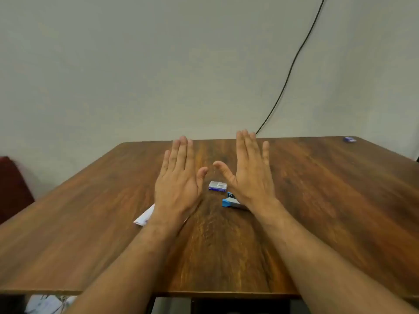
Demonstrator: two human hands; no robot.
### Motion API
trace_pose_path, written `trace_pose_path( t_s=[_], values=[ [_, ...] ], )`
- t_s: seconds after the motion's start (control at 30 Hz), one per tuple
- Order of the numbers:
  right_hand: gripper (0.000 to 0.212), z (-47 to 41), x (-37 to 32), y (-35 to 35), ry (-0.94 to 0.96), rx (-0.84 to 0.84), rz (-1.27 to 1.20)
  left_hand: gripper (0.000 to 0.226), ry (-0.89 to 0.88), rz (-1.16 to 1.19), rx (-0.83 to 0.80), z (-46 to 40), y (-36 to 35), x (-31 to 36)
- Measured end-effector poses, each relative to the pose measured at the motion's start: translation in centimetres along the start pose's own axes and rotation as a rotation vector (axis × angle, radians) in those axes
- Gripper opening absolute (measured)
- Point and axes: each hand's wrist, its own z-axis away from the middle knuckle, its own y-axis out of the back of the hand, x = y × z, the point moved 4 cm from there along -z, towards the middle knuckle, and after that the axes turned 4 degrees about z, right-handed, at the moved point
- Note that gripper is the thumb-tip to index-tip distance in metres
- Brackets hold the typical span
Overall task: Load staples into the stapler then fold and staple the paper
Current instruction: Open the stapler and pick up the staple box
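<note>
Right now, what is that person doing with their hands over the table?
Nothing is being held yet. The left hand and right hand are stretched out flat and open above the wooden table. Below them sit a staple box, a blue stapler and some white paper, all untouched.

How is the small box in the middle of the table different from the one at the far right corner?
The middle box lies between the hands, beside the stapler; the corner box sits alone near the table edge. The middle box shows a pale top over a blue side; the corner box looks blue throughout. Both are small and lie flat.
</note>
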Motion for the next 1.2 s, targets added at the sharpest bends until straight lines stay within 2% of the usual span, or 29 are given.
trace_pose_path(
  t_s=[0.3, 0.47, 0.6, 0.77, 0.97, 1.2],
  values=[
    [0.089, 3.1, -0.3, -3.1, 0.043, -0.046, 0.008, 0.063, -0.001, -0.033, 0.018, 2.6, -1.9, 0.2],
    [0.08, 3.3, -0.8, -3.8, 0.091, -0.051, -0.04, 0.063, 0.087, -0.119, -0.272, 2.7, -3.3, -0.7],
    [0.072, 3.4, -0.6, -4.1, 0.045, -0.037, -0.076, 0.035, 0.201, -0.154, -0.323, 2.9, -3.4, -0.6],
    [0.058, 3.6, -0.5, -4.2, 0.033, -0.051, -0.107, 0.031, 0.357, -0.158, -0.312, 3.1, -2.6, -0.2],
    [0.046, 3.6, -0.6, -3.7, 0.036, -0.032, -0.151, 0.033, 0.368, -0.118, -0.354, 3.0, -2.7, -0.3],
    [0.049, 4.0, 0.0, -2.3, -0.033, -0.136, -0.031, 0.024, 0.261, -0.146, -0.389, 2.5, -2.3, 0.8]
  ],
)
